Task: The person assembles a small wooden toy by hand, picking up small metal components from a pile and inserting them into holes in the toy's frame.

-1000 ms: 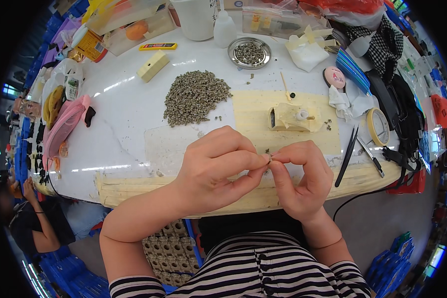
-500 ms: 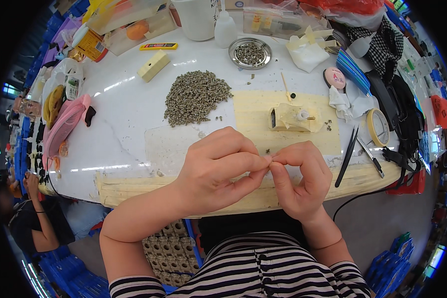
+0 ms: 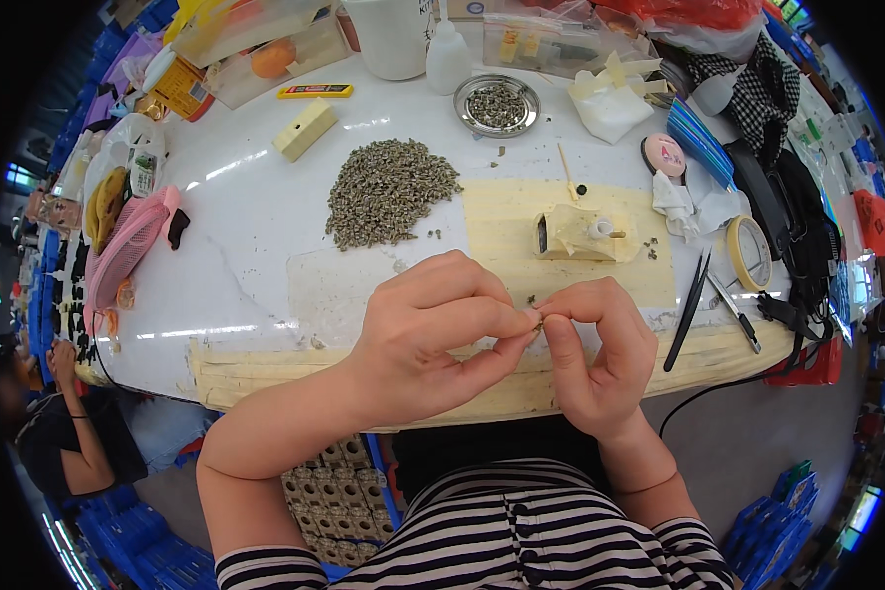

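R hand (image 3: 605, 349) had shifted its thumb slightly right vs half a sec ago. Small metal part (image 3: 540, 324) sat btwn the fingertips above the desk (image 3: 236, 265): L hand (image 3: 442, 329) had its grip pinched tight on it; R grip was almost closed, couldn't tell if holding. Metal-parts pile (image 3: 388, 192) lay beyond, taped block (image 3: 565, 238) to its right.

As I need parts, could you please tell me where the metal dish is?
In the head view, the metal dish sits far across the table, slightly right of centre, beside the white bottle and beyond the parts pile.
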{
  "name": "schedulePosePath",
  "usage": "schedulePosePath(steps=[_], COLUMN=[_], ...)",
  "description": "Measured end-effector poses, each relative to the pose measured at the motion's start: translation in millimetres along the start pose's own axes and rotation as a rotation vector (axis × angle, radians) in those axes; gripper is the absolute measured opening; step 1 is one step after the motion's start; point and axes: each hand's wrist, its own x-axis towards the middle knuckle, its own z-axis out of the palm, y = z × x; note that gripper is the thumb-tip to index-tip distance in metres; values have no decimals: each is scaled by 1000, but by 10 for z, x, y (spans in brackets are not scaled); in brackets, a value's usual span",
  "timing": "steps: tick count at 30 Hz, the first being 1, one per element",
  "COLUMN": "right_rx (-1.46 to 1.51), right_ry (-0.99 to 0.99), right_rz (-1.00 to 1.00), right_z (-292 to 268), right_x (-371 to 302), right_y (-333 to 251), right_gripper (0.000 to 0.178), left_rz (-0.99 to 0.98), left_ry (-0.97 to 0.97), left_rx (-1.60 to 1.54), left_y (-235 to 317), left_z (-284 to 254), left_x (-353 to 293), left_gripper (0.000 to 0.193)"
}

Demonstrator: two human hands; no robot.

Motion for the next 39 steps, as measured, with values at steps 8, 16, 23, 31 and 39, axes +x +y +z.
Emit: schedulePosePath(steps=[8,16,23,31,39], right_rx=[33,2,-30,-48,17], right_ry=[-34,9,51,23,-20], right_rz=[72,-2,-93,-53,44], right_z=[-13,-3,-34,-43,-41], right_x=[-1,3,-2,-1,-1], right_y=[-20,-3,-13,-44,-23], right_gripper=[4,8,14,15,11], left_rz=[-2,-21,-35,-61,7], left_ry=[-20,-7,2,27,7], left_rx=[1,17,22,-23,24], left_y=[0,6,2,2,-6], left_z=[-23,-18,-27,-26,-30], left_x=[1,9,13,5,-15], left_gripper=[25,23,22,22,28])
